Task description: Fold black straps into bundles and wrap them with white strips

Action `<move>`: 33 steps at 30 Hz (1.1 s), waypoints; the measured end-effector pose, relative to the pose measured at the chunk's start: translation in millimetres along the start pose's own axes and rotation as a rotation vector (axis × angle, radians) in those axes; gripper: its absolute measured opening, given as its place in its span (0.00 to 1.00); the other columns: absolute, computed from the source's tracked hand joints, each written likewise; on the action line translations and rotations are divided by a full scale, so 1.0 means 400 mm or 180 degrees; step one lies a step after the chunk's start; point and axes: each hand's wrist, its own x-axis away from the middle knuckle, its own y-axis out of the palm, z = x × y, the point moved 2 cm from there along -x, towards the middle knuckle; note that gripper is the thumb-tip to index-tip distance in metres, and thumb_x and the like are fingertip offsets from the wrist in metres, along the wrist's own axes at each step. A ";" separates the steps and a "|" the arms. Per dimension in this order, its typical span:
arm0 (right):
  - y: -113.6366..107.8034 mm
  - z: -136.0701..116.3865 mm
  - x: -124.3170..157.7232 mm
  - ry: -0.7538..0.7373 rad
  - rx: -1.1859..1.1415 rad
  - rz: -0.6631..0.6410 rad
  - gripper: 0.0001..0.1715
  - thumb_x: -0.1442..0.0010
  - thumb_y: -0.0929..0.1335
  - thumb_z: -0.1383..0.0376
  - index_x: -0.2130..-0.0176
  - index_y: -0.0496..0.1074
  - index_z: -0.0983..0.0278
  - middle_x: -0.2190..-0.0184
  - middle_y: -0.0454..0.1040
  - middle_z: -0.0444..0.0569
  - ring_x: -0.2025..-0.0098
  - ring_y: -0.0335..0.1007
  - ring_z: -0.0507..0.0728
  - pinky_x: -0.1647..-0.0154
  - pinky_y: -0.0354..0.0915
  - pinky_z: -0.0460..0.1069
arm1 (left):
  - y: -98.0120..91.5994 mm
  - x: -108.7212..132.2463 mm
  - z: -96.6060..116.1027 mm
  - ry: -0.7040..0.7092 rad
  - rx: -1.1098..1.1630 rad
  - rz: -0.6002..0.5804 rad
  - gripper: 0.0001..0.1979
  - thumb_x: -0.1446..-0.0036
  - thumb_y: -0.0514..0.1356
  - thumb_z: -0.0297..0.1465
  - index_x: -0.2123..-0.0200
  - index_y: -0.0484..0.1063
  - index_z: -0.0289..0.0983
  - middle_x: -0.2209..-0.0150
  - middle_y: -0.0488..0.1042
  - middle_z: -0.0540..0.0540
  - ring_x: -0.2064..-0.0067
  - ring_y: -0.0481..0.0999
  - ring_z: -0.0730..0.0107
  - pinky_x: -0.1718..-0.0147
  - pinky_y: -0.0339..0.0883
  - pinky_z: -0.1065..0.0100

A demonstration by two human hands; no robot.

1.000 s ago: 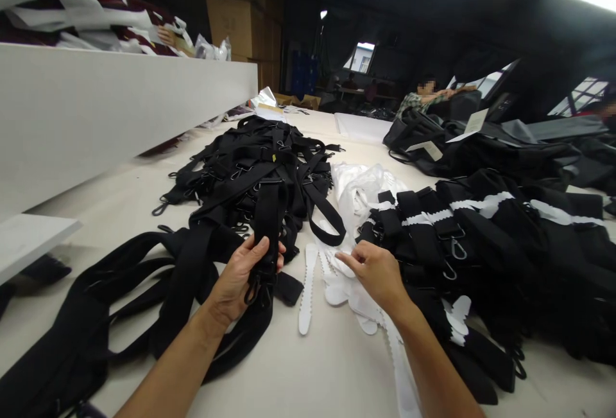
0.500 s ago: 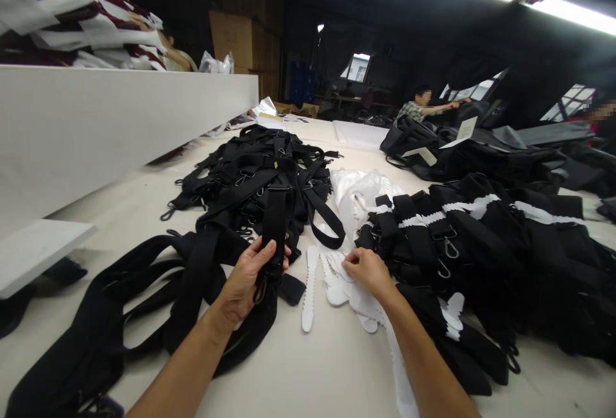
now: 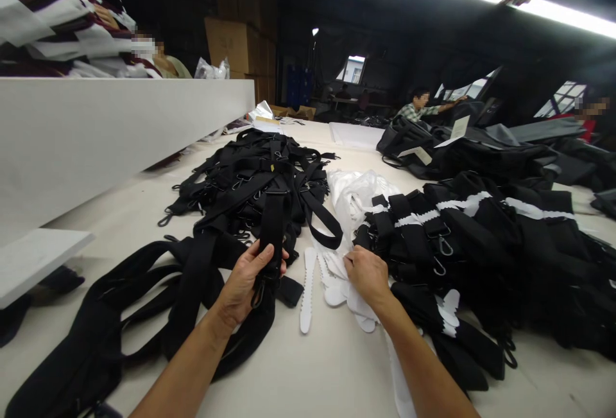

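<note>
"At the near left, what is lying on the surface?"

"Loops of wide black strap are spreading across it, reaching in toward the left hand."

"And what is that hand doing?"

"It is gripping a folded black strap, the thumb pressing on the near face and the fingers wrapping behind. A dark metal hook is hanging just below the grip."

"How about the right hand?"

"It is bending over a loose pile of white strips, its fingers curling inward. Whether it is pinching one I cannot tell, since the fingertips are hiding from view."

"Is anything lying between the hands?"

"Yes, a single white strip with a toothed edge is lying apart, just left of the pile."

"And to the right?"

"A thick row of banded black straps is lying there, with white strips wrapping several of them."

"What is showing beyond the hands?"

"A clear plastic bag is resting in the middle, and a heap of black straps is sprawling to its left."

"Farther off?"

"Dark bags are lying at the far right, where a person in a checked shirt is stretching out an arm. Cardboard boxes are standing at the far left."
</note>
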 end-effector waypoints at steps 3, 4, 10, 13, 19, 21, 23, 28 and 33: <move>-0.015 0.003 0.004 -0.0036 -0.0353 -0.0038 0.12 0.40 0.67 0.64 0.73 0.77 0.62 0.67 0.77 0.48 0.65 0.72 0.57 0.66 0.59 0.48 | -0.001 0.000 -0.001 -0.0049 -0.0015 -0.0009 0.15 0.46 0.68 0.39 0.62 0.72 0.34 0.64 0.74 0.43 0.70 0.74 0.72 0.73 0.70 0.75; -0.017 0.003 0.004 -0.0072 -0.0480 -0.0078 0.10 0.40 0.68 0.63 0.72 0.77 0.61 0.68 0.77 0.46 0.65 0.72 0.56 0.66 0.60 0.48 | 0.000 0.001 -0.001 -0.0063 -0.0021 -0.0016 0.15 0.46 0.68 0.39 0.62 0.72 0.34 0.64 0.74 0.43 0.70 0.74 0.72 0.74 0.69 0.75; -0.016 -0.010 0.007 -0.0087 -0.2332 0.0009 0.20 0.51 0.76 0.56 0.78 0.67 0.64 0.80 0.66 0.41 0.75 0.61 0.52 0.74 0.56 0.46 | 0.019 0.012 -0.011 -0.0211 -0.0230 -0.0197 0.19 0.44 0.66 0.40 0.55 0.73 0.33 0.67 0.75 0.41 0.70 0.73 0.71 0.73 0.68 0.74; -0.020 -0.037 0.019 -0.0271 -0.3166 -0.0328 0.21 0.51 0.76 0.53 0.77 0.69 0.65 0.79 0.66 0.42 0.75 0.59 0.51 0.74 0.55 0.47 | 0.035 0.025 -0.028 -0.0447 -0.0341 -0.0448 0.21 0.45 0.67 0.40 0.53 0.73 0.34 0.67 0.76 0.40 0.71 0.73 0.70 0.72 0.68 0.73; -0.007 -0.090 0.048 0.0131 -0.3983 -0.0920 0.23 0.47 0.73 0.48 0.70 0.77 0.67 0.75 0.72 0.48 0.73 0.63 0.52 0.72 0.58 0.47 | 0.049 0.042 -0.040 -0.0260 -0.0497 -0.0775 0.16 0.43 0.65 0.40 0.56 0.75 0.36 0.65 0.76 0.40 0.67 0.75 0.67 0.68 0.67 0.71; 0.005 -0.101 0.057 0.0159 -0.4149 -0.0990 0.22 0.48 0.74 0.49 0.70 0.76 0.67 0.75 0.71 0.48 0.74 0.62 0.51 0.73 0.57 0.46 | 0.049 0.045 -0.034 -0.0170 -0.0544 -0.0849 0.15 0.42 0.65 0.39 0.56 0.75 0.35 0.62 0.76 0.39 0.66 0.75 0.67 0.66 0.68 0.69; 0.013 -0.111 0.067 0.0056 -0.4310 -0.1027 0.21 0.48 0.74 0.51 0.73 0.75 0.67 0.77 0.70 0.46 0.75 0.62 0.51 0.73 0.56 0.46 | 0.052 0.048 -0.029 -0.0241 -0.0686 -0.0991 0.14 0.42 0.65 0.38 0.57 0.75 0.35 0.62 0.76 0.38 0.66 0.76 0.66 0.66 0.69 0.68; 0.015 -0.128 0.083 0.0047 -0.4770 -0.1217 0.24 0.50 0.76 0.50 0.79 0.71 0.66 0.82 0.65 0.44 0.78 0.62 0.51 0.75 0.57 0.47 | 0.065 0.055 -0.024 -0.0422 -0.0669 -0.1121 0.19 0.44 0.66 0.34 0.50 0.68 0.36 0.62 0.76 0.39 0.62 0.76 0.61 0.65 0.70 0.66; 0.009 -0.131 0.081 -0.0055 -0.4969 -0.1171 0.17 0.48 0.76 0.58 0.60 0.75 0.62 0.73 0.72 0.44 0.72 0.65 0.50 0.72 0.60 0.45 | 0.062 0.051 -0.020 -0.0194 -0.0563 -0.0986 0.23 0.43 0.65 0.35 0.45 0.68 0.36 0.61 0.75 0.40 0.69 0.74 0.68 0.70 0.69 0.70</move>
